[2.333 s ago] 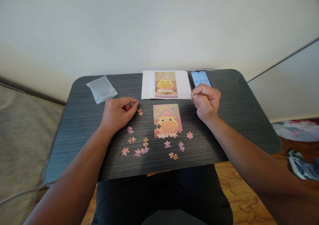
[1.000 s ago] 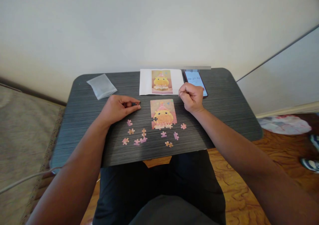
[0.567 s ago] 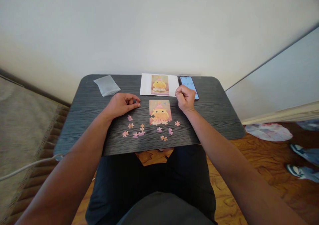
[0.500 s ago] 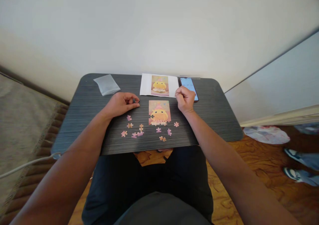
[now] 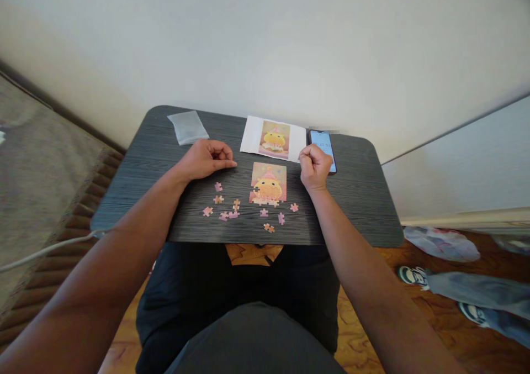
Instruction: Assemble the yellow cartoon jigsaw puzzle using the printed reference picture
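Note:
My left hand [image 5: 211, 158] is over the dark table, its fingers curled in toward the thumb. A puzzle piece showed at its fingertips a moment ago; now the fingers hide it. My right hand [image 5: 314, 165] is closed in a fist, beside the phone [image 5: 329, 154] and against the right end of the white sheet. Between the hands lies a partly joined jigsaw puzzle [image 5: 269, 179] of a yellow character in a pink hat. Its lower edge is uneven, with a gap at the left side. Several loose puzzle pieces [image 5: 218, 199] lie nearer to me, and one puzzle piece [image 5: 294, 207] is right of the puzzle.
A white sheet [image 5: 250, 136] with the same picture lies behind the puzzle. At the back left is a clear plastic bag [image 5: 188, 127]. A white cable [image 5: 62, 245] runs by the table's left edge. Another person's legs [image 5: 467, 288] and a plastic bag [image 5: 441, 243] are on the right.
The view has turned slightly. The puzzle piece seen in my left fingertips is now out of sight behind the fingers. My right fist stays by the phone. The other person's feet have shifted closer.

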`<state>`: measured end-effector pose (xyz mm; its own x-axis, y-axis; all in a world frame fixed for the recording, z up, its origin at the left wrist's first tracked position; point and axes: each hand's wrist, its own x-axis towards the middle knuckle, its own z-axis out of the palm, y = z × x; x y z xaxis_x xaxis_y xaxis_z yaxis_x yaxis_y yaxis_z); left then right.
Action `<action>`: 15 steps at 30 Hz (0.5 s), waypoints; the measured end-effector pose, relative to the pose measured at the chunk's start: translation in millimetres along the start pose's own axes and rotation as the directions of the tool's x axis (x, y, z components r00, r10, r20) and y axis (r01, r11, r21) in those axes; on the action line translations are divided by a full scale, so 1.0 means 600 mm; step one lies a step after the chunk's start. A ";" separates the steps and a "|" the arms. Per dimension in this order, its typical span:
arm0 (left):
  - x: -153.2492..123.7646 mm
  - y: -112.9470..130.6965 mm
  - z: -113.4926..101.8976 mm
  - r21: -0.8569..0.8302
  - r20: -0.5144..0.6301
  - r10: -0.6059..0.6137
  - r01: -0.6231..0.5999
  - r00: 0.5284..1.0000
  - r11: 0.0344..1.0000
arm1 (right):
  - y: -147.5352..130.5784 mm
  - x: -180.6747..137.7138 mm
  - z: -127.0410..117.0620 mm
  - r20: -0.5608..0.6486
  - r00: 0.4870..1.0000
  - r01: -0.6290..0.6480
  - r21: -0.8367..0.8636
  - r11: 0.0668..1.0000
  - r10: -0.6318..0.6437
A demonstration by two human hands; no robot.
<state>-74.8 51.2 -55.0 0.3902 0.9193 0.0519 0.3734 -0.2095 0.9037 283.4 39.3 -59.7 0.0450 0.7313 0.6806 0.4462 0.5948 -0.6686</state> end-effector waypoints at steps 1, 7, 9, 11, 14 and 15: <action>0.001 0.002 0.001 -0.019 -0.016 0.016 -0.017 1.000 1.000 | 0.001 0.000 0.000 0.001 1.000 0.002 0.000 1.000 -0.002; 0.002 0.021 0.014 -0.099 -0.073 0.094 -0.101 0.993 0.990 | 0.005 0.001 0.002 -0.017 1.000 0.007 -0.017 1.000 -0.007; 0.002 0.027 0.018 -0.163 -0.078 0.044 -0.056 0.996 0.985 | 0.005 0.002 0.002 -0.028 1.000 0.006 -0.020 1.000 -0.007; 0.003 0.031 0.019 -0.223 -0.073 0.002 -0.018 0.997 0.975 | 0.004 0.003 0.002 -0.031 0.999 0.007 -0.020 1.000 -0.008; 0.004 0.032 0.017 -0.312 -0.104 0.008 -0.040 0.995 0.949 | 0.003 0.006 0.002 -0.038 0.999 0.010 -0.015 1.000 -0.011; 0.005 0.031 0.016 -0.338 -0.121 0.016 -0.056 0.993 0.940 | 0.002 0.007 0.001 -0.043 0.999 0.010 -0.011 1.000 -0.011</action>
<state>-58.6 46.9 -42.1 0.2915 0.9494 0.1170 0.0449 -0.1358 0.9897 283.5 43.4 -58.2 0.0791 0.7097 0.7000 0.4567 0.5984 -0.6583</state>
